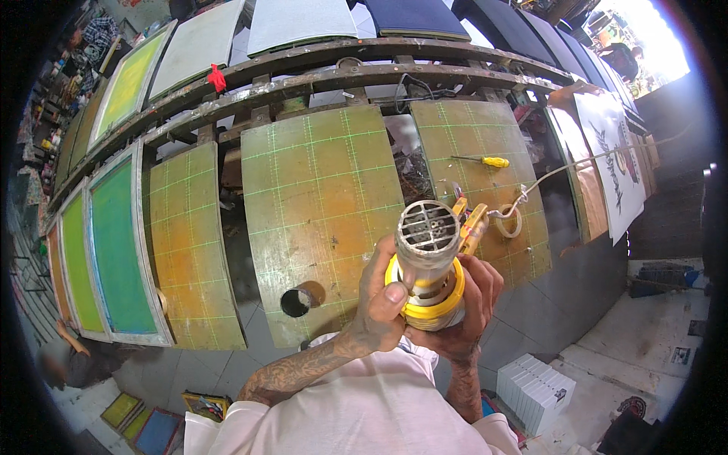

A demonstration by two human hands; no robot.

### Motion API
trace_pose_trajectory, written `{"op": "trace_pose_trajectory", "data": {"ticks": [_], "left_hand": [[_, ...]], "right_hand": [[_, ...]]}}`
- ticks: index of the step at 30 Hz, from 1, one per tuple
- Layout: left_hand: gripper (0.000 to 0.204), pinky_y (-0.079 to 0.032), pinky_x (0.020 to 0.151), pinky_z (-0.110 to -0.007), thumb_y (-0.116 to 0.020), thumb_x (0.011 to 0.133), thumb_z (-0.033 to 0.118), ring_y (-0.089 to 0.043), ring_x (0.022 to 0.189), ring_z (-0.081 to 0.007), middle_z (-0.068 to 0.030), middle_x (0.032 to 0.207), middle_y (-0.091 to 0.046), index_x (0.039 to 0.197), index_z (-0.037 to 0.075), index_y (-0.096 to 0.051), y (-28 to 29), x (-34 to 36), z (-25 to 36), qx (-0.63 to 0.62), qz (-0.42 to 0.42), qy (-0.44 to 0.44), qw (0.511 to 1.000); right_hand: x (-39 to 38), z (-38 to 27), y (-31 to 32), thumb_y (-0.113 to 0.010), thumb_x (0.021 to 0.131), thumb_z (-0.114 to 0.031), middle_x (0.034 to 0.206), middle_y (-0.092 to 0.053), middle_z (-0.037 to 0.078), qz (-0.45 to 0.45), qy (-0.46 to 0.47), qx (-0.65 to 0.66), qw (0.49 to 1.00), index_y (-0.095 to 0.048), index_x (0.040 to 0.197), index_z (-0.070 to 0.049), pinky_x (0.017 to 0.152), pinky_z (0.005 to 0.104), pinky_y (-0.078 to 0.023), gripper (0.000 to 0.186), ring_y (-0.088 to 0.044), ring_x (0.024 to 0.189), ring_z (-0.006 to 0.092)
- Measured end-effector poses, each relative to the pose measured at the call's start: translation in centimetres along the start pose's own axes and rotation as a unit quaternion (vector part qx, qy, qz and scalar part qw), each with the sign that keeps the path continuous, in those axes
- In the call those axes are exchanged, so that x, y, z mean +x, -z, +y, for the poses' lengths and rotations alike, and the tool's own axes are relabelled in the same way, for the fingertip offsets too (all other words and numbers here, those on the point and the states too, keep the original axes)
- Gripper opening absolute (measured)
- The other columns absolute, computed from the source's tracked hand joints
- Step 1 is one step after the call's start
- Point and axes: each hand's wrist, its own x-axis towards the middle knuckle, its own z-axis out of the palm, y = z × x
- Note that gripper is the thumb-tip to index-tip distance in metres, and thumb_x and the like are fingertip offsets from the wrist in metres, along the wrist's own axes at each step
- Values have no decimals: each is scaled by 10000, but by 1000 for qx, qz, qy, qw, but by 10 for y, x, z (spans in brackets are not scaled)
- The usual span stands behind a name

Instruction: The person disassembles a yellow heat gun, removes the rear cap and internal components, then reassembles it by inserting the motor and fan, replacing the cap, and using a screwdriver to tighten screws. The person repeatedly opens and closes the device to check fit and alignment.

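Note:
Close below the camera, a heat gun [429,265] with a metal grid over its round nozzle and a yellow collar is held upright between both hands. My left hand [383,303] wraps its left side, thumb lying across the collar. My right hand [469,307] grips it from the right and beneath, with some fingers hidden behind the body. A yellow part [474,230] sticks out just beyond the gun, by a pale cord [557,173]; how it joins the gun is unclear. A yellow-handled screwdriver [495,161] lies on the board [478,125] beyond. A short dark tube [295,302] stands on the middle board [318,182].
A pale ring [519,224] lies right of the gun. Framed screens [121,243] lean at the left. Metal rails [318,83] cross behind the boards, with cloth-covered boards [303,23] beyond. A printed sheet [607,167] hangs right. White boxes [535,390] stand on the floor.

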Motion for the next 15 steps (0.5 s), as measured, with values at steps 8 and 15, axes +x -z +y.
{"op": "trace_pose_trajectory", "data": {"ticks": [8,15], "left_hand": [[894,-513,1039,-408,-731,771,578,-594,1237,-259,-145,1349,-577,1423,19,-484,-10,-1,-1,0,38,-27,999],[835,-543,924,-379,-673,758,608,-655,1077,-240,-149,1191,-638,1317,1,-544,-11,-4,6,56,46,-37,997]], "right_hand": [[-2,-3,5,-961,613,-605,1267,-663,119,15,-13,21,1000,-663,1285,-61,1028,499,-441,914,-597,1176,313],[-4,-4,9,-945,640,-601,1280,-647,104,-2,-27,-4,1000,-685,1275,-99,1036,487,-451,850,-572,1182,308]]}}
